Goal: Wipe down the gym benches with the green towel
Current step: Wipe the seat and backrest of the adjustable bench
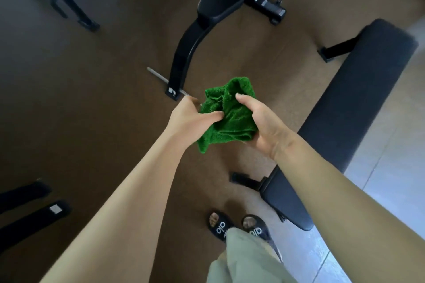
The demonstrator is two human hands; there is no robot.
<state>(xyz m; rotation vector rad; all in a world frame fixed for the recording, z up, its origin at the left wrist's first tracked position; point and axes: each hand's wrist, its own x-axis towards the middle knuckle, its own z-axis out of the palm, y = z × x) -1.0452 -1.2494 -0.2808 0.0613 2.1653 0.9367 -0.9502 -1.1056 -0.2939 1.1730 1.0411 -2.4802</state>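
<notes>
- Hands were both on the crumpled green terry towel [230, 112], left hand [190, 117] pinching it, right hand [264, 126] curled underneath.
- Long flat black padded bench [349, 108] sat just right.

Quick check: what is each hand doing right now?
Left hand: pinching the green towel, thumb on top.
Right hand: curled round the same towel from the other side.

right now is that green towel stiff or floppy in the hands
Likely floppy: the green towel bunches and sags between the left hand and right hand, one corner drooping. Probably light, since a loose grip holds it. The terry pile looks unlikely to slip.
</notes>
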